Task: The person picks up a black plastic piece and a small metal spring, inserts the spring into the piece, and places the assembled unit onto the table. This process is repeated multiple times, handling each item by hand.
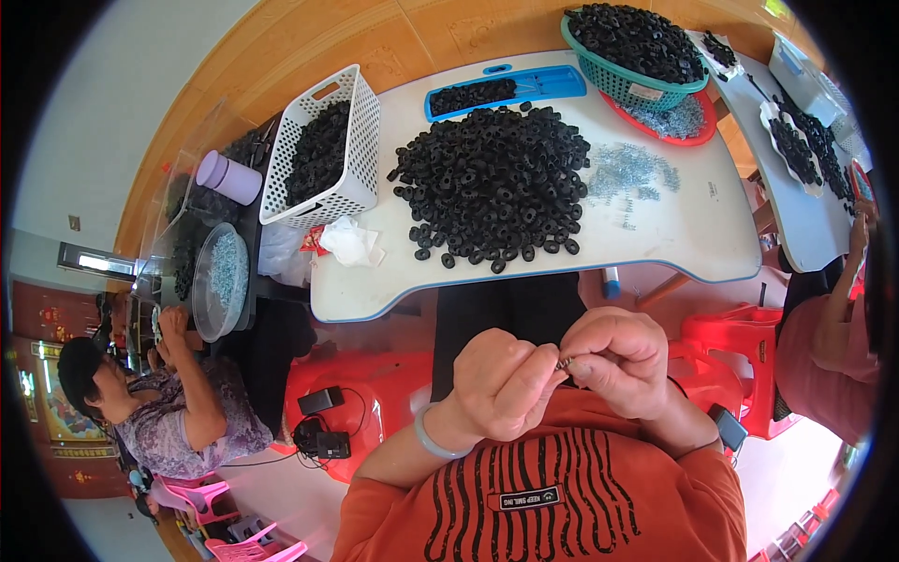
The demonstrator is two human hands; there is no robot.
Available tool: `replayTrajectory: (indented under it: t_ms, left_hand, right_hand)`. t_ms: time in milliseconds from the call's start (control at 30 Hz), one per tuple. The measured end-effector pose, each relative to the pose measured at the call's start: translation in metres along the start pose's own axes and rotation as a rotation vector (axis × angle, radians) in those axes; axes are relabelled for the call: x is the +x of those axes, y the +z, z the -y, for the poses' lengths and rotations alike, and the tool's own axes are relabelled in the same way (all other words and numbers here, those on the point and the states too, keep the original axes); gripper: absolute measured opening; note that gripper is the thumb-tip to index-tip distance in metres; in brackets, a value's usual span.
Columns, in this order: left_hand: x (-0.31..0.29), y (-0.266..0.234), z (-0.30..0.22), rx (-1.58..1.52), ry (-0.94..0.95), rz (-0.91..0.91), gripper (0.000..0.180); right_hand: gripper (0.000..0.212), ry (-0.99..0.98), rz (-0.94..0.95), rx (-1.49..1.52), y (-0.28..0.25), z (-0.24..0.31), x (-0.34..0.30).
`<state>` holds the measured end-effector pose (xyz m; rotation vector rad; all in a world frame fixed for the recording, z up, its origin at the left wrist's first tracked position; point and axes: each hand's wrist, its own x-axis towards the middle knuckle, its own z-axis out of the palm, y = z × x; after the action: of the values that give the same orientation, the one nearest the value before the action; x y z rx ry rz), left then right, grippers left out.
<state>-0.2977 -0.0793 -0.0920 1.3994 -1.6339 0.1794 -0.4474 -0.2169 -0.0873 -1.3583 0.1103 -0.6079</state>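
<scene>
From where I stand, a white table [655, 239] with a blue edge curves across 12 o'clock, against a wooden wall [468, 33]. A heap of black pieces [496, 187] spreads over it toward 1 o'clock, with small clear pieces [627, 173] scattered at 2. Beyond the heap, just past 12, lies a blue tray [557, 86]; at 1 stands a teal basket [618, 80] piled with more black pieces, at the edge of a red basin [704, 131]. A white basket [363, 140] stands at 11. One co-worker [201, 403] sits at 8 o'clock, another person [824, 375] at 3.

At 4 o'clock, in front of an orange shirt [562, 440], the person's two hands meet. The left hand [501, 384] pinches with thumb and fingers, its tips nearly together; the right hand [618, 361] is curled in a similar pinch. Between their fingertips is a tiny brownish piece [565, 363], too small to make out clearly.

The heaped pieces are matte, rounded and ring-like, many showing a hole. The clear ones look glassy and bluish. The white basket is perforated plastic; the teal one has slotted sides.
</scene>
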Motion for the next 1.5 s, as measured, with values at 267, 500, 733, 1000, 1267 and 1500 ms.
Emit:
replayTrajectory:
  t_ms: [267,500,733,1000,1267,1500]
  left_hand:
    - [-0.021,-0.036,0.018,-0.332,-0.344,0.004,0.02]
    - [-0.016,-0.009,0.048,-0.531,-0.488,-0.091,0.019]
    - [-0.004,0.033,0.087,-0.673,-0.653,-0.022,0.009]
    - [-0.027,0.067,0.155,-0.695,-0.755,-0.001,0.01]
    - [-0.029,0.091,0.176,-0.748,-0.773,0.045,0.014]
    - [-0.053,0.069,0.183,-0.763,-0.777,0.128,0.021]
  right_hand:
    - [0.02,-0.26,-0.023,-0.484,0.042,-0.021,0.019]
    - [0.019,-0.295,-0.216,-0.774,-0.005,-0.052,0.042]
    - [0.012,-0.044,-0.345,-1.254,-0.126,-0.143,0.055]
    - [0.014,0.038,-0.418,-1.164,-0.165,-0.202,0.077]
    - [0.024,-0.062,-0.18,-0.548,-0.089,-0.166,0.086]
    - [0.019,-0.159,-0.076,-0.568,-0.045,-0.18,0.089]
